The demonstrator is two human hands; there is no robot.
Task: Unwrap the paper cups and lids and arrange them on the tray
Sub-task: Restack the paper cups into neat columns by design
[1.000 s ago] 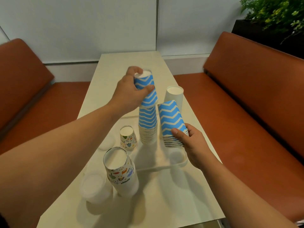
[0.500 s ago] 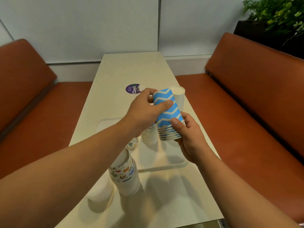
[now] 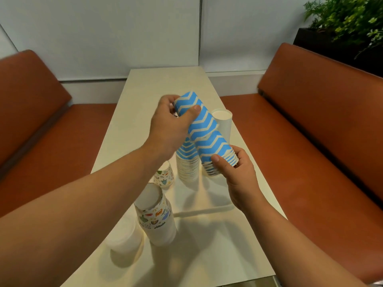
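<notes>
While both hands (image 3: pixel 170 129) (image 3: pixel 238 172) clasp the tilted blue stack (image 3: pixel 207 133), fingers closed, the tray's (image 3: pixel 207 208) near edge lies bare.

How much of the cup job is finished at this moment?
Done: one blue stack and a single patterned cup stand on the tray. In hand: the left hand and right hand hold a tilted blue stack. Left: the patterned stack and lids sit off the tray.

Matt paper cups (image 3: pixel 207 131), glossy smooth table (image 3: pixel 207 245), matt leather-look benches (image 3: pixel 321 121)
</notes>
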